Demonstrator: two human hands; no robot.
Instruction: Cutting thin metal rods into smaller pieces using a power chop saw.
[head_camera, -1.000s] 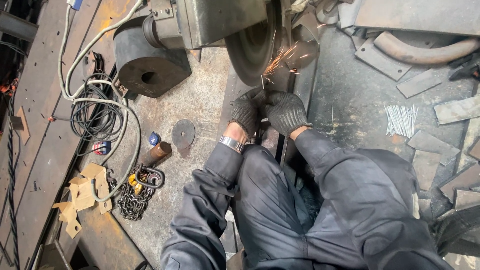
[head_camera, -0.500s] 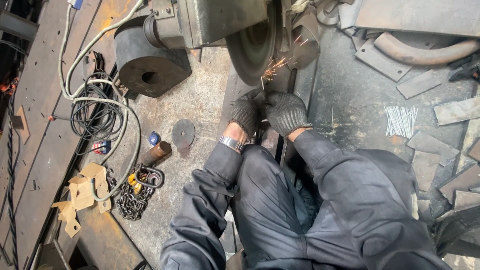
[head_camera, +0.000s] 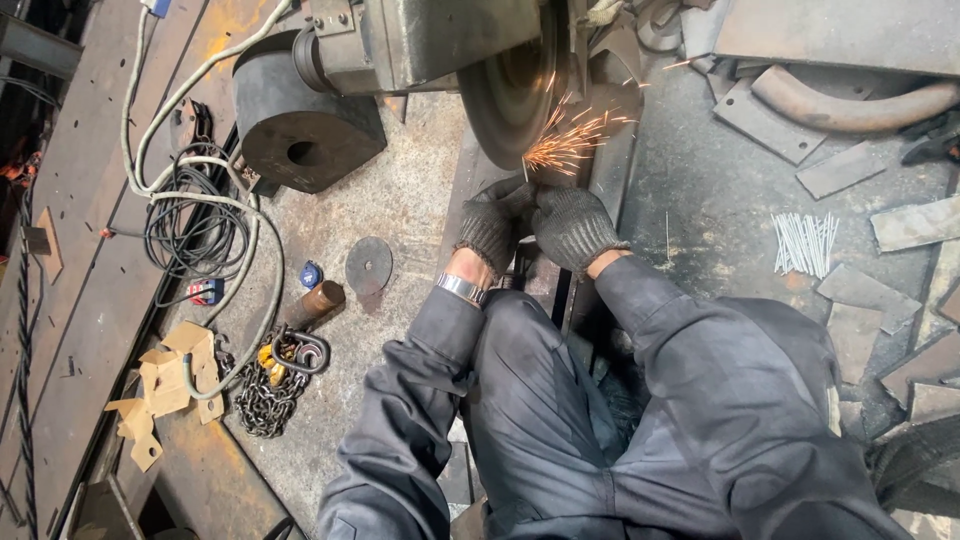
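Observation:
Both my hands wear dark knit gloves and are pressed together just below a spinning grinding wheel (head_camera: 510, 90). My left hand (head_camera: 492, 225) and my right hand (head_camera: 572, 228) pinch a small metal piece (head_camera: 527, 175) against the wheel's lower edge. Orange sparks (head_camera: 575, 140) fly off to the right from the contact point. The piece itself is mostly hidden by my fingers. A metal watch band shows at my left wrist. My dark-sleeved arms and knees fill the lower middle.
A heavy dark cylinder block (head_camera: 300, 130) with a hole lies left of the grinder. Coiled cables (head_camera: 195, 225), a chain (head_camera: 265, 395), a flat disc (head_camera: 368, 265) and cardboard scraps (head_camera: 165, 375) lie on the left. Thin rods (head_camera: 805, 242) and steel offcuts (head_camera: 910, 225) lie right.
The sparks have grown into a brighter, wider spray to the right. My hands stay pressed together at the wheel, hardly shifted.

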